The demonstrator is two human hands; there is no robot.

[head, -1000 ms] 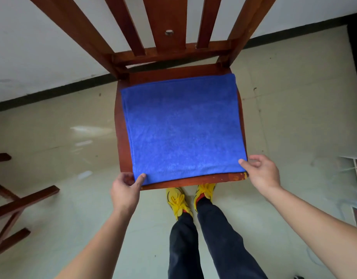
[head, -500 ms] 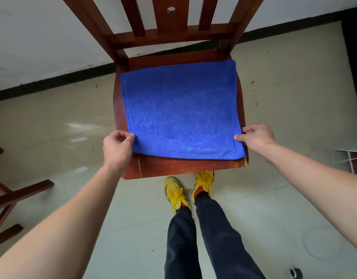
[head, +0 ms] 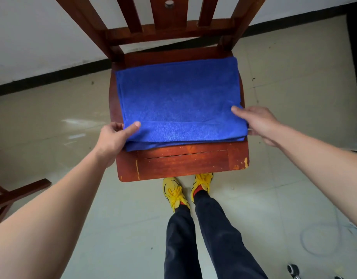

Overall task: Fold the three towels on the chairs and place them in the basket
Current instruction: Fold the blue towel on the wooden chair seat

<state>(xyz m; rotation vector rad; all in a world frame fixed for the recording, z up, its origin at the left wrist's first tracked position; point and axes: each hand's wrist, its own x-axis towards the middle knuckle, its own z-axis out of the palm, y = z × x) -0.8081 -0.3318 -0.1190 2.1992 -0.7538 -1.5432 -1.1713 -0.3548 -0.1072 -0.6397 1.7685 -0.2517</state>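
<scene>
Grips (head: 113, 137) (head: 258, 123) on towel (head: 179, 101) atop chair (head: 183, 164)

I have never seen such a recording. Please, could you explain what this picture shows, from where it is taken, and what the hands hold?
There is no machine here: a person works with bare hands, and one wide camera worn on the head looks down at them. A blue terry-cloth towel lies on the seat of a reddish-brown wooden chair, with an upper layer lying over a lower one. The left hand pinches the towel's near left corner, thumb on top; the right hand pinches its right edge. Below, you see the person's yellow shoes on the pale tiled floor. No basket is in view.
</scene>
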